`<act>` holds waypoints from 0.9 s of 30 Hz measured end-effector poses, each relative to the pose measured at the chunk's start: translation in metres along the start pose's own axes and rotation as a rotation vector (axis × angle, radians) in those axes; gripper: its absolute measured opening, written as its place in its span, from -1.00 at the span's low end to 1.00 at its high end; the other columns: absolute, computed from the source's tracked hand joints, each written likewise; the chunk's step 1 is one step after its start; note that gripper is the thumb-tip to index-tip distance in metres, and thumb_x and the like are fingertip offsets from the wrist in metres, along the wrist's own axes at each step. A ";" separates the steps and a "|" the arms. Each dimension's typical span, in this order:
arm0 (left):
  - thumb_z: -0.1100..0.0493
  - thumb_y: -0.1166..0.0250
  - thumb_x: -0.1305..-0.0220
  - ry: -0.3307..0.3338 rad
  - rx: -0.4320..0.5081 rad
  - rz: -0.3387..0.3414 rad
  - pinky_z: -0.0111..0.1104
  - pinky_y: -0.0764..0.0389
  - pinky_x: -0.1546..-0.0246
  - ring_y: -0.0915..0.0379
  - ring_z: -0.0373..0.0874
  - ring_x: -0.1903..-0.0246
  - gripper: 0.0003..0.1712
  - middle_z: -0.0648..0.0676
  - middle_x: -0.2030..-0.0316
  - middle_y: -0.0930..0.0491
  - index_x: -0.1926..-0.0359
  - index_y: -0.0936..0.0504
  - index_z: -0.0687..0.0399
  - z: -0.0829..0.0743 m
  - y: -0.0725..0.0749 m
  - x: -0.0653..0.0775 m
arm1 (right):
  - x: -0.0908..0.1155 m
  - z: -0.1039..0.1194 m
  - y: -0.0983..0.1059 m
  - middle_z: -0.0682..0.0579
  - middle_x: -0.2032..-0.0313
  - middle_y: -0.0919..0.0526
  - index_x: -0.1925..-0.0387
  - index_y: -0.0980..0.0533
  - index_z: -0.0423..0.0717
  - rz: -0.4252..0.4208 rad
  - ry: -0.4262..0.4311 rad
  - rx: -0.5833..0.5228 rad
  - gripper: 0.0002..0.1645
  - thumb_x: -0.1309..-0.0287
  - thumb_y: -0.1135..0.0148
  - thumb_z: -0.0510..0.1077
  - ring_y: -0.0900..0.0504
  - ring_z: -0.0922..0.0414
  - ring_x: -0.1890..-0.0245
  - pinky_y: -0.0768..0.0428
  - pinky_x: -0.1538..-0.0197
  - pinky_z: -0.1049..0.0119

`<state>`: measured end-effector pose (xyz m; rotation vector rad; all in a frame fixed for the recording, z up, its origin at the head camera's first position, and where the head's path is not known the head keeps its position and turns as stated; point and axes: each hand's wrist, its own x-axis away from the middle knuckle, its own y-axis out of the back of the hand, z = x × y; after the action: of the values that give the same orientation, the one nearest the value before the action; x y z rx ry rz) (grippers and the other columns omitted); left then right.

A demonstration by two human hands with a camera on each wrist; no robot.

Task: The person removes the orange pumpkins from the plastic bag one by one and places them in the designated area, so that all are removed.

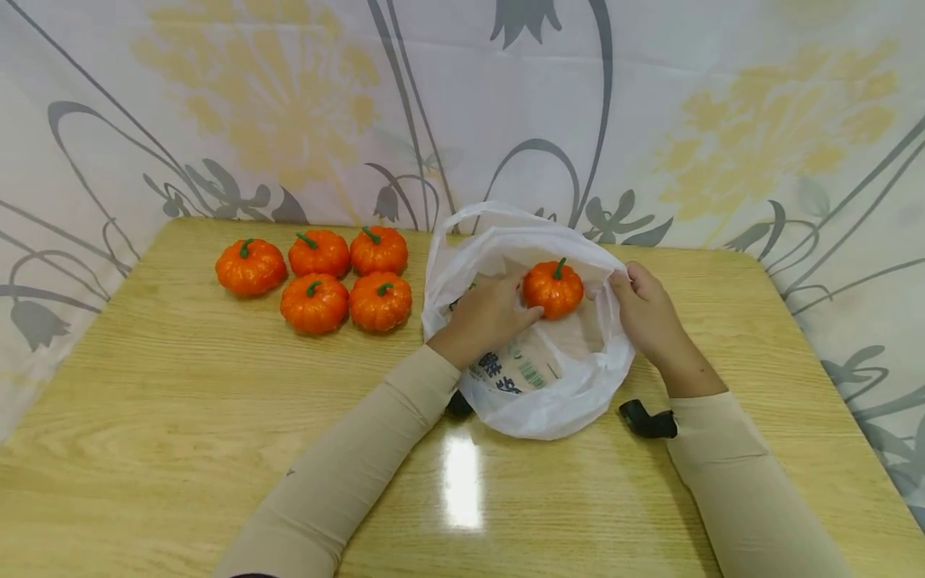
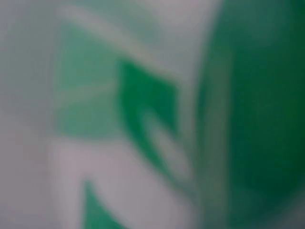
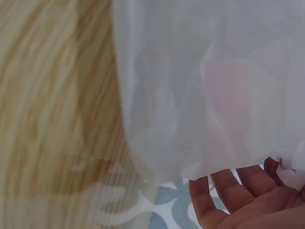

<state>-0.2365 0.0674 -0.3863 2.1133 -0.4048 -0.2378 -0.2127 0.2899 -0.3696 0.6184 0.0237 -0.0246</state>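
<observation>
A white plastic bag (image 1: 556,401) stands on the table with its mouth spread wide. My left hand (image 1: 487,313) reaches over the opening and holds a small orange pumpkin (image 1: 552,291) with a green stem, its thumb against the pumpkin's lower side. On the right, my right hand (image 1: 646,313) pinches the bag's rim. In the right wrist view, the fingers of that right hand (image 3: 257,200) curl up against the edge of the thin plastic (image 3: 167,105). Printed packaging (image 1: 527,365) shows inside the bag. Blurred green and white print (image 2: 147,105) fills the left wrist view.
Several more orange pumpkins (image 1: 314,303) sit grouped on the wooden table (image 1: 217,417) left of the bag. A black angled object (image 1: 646,420) lies by my right wrist. A flowered cloth (image 1: 462,96) hangs behind the table's far edge.
</observation>
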 end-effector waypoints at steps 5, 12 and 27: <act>-0.13 -0.34 -0.31 0.013 0.036 0.019 -0.18 -0.60 -0.13 -0.60 -0.09 -0.07 -0.24 0.06 -0.23 -0.59 -0.44 -0.33 -0.04 0.000 -0.001 0.002 | 0.001 0.000 -0.001 0.00 0.35 -0.46 0.07 -0.36 -0.31 0.023 -0.021 -0.017 -0.54 -0.56 0.24 0.04 -0.51 0.30 0.46 -0.57 0.42 0.40; -0.17 -0.35 -0.28 0.044 0.014 0.016 -0.10 -0.58 -0.17 -0.55 -0.01 -0.15 -0.14 0.15 -0.28 -0.52 -0.47 -0.26 0.04 0.000 -0.001 0.000 | 0.000 0.000 -0.001 0.03 0.39 -0.44 0.10 -0.35 -0.31 0.031 -0.007 -0.031 -0.54 -0.56 0.25 0.04 -0.51 0.30 0.49 -0.56 0.45 0.39; -0.21 -0.42 -0.19 0.064 0.046 0.063 -0.04 -0.53 -0.21 -0.49 0.02 -0.21 -0.05 0.13 -0.33 -0.46 -0.49 -0.23 -0.04 0.003 -0.001 0.001 | 0.000 0.002 -0.002 -0.01 0.32 -0.45 0.06 -0.36 -0.33 0.050 0.010 -0.040 -0.54 -0.56 0.25 0.03 -0.52 0.30 0.47 -0.58 0.42 0.39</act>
<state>-0.2363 0.0652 -0.3885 2.1435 -0.4415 -0.1248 -0.2123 0.2869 -0.3692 0.5785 0.0183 0.0273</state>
